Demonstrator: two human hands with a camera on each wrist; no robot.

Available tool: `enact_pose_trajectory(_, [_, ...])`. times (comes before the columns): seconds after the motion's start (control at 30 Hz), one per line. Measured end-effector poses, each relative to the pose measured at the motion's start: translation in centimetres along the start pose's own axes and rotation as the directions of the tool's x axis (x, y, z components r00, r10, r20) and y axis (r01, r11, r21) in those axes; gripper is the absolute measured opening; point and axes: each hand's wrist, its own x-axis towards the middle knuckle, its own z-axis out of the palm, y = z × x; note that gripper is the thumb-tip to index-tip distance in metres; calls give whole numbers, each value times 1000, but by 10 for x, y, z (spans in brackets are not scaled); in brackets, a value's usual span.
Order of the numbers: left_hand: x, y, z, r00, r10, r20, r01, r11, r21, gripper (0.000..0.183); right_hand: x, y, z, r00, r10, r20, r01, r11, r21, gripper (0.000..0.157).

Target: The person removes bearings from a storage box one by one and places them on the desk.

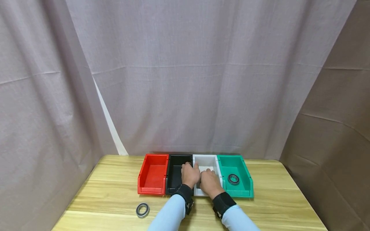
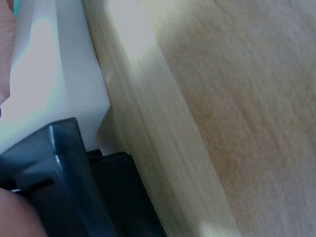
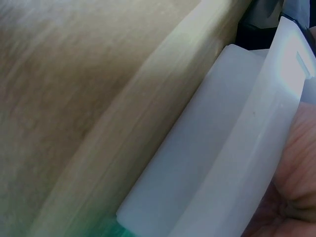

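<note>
My left hand (image 1: 190, 175) reaches over the right side of the black bin (image 1: 174, 175), thumb beside the edge shared with the white bin (image 1: 206, 157). Close beside it, my right hand (image 1: 210, 183) is down in the white bin, knuckles up and fingers bent; its palm (image 3: 296, 153) shows behind that bin's front wall in the right wrist view. The fingertips of both hands are hidden, and I cannot tell what they hold. One ring-shaped bearing (image 1: 233, 179) lies in the green bin (image 1: 245, 189). Another bearing (image 1: 143, 210) lies on the table, front left.
A red bin (image 1: 153, 175) stands at the left end of the row, against the black one. The bins sit side by side near the back of the wooden table (image 1: 283, 199). Grey curtains (image 1: 179, 77) hang behind and at both sides.
</note>
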Motion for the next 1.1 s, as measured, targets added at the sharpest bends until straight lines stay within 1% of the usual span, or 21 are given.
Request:
enact_pose_trajectory(0.3, [4, -2, -1, 1000, 1, 7, -1, 1000, 6, 52, 3, -2, 1, 1000, 8, -2, -8, 1000, -4, 9])
enact_pose_trajectory(0.47, [3, -1, -2, 1000, 0, 9, 0, 1000, -3, 53, 2, -2, 1, 1000, 4, -1, -4, 1000, 14, 9])
enact_pose_trajectory(0.63, [2, -1, 1, 1000, -3, 8, 3, 1000, 4, 51, 0, 3, 1, 1000, -4, -11, 5, 1000, 26, 10])
enact_pose_trajectory(0.77, [2, -3, 3, 1000, -5, 15, 5, 1000, 9, 51, -4, 6, 1, 998, -39, -48, 40, 999, 29, 10])
enact_pose_trajectory(0.87, [0, -4, 4, 1000, -10, 21, 10, 1000, 3, 52, -9, 7, -1, 993, -84, -78, 84, 996, 2, 9])
enact_pose_trajectory(0.97, [0, -3, 4, 1000, -11, 19, 11, 1000, 0, 52, -15, 6, -5, 989, -122, -89, 120, 993, -21, 9])
enact_pose_trajectory(1.1, [3, -3, 2, 1000, -17, 14, 18, 1000, -5, 52, -21, 3, -17, 987, -133, -85, 133, 991, -7, 24])
